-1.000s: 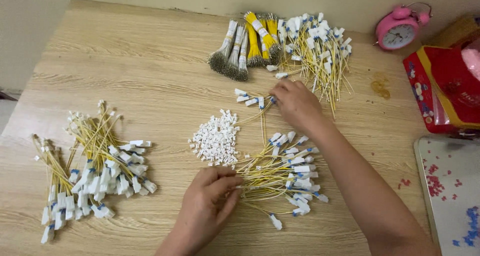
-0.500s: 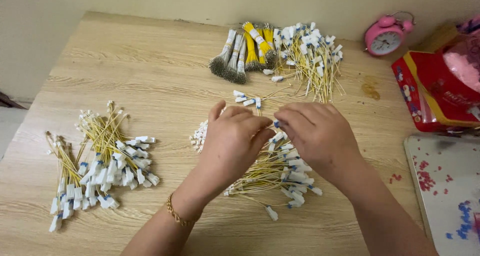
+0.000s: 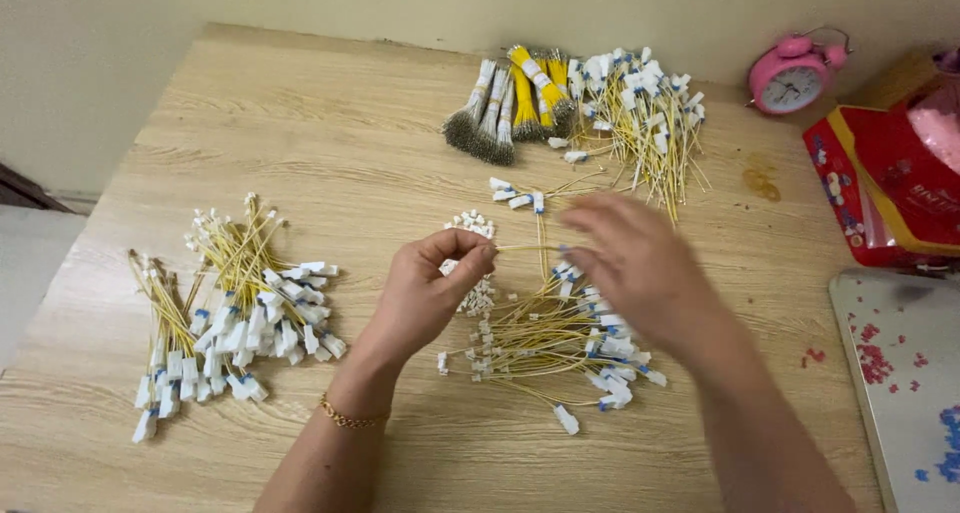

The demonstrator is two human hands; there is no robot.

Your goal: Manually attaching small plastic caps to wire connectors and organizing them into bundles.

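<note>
Light wooden table [image 3: 300, 143] against a pale wall. Far left, 2 piles of finished yellow wires with white tags [image 3: 230, 313]. Since 0.5 s ago the hands have pulled apart, uncovering the small heap of white connectors [image 3: 470, 223]. Left hand [image 3: 430, 293] pinches 1 thin yellow wire [image 3: 525, 247] at its end; the wire runs level, rightward, to the blurred right hand [image 3: 640, 273], fingers spread, grip cannot tell. Loose wire pile [image 3: 540, 343] lies under both hands. Back right: bundled wires [image 3: 590, 103], pink alarm clock [image 3: 795, 73].
</note>
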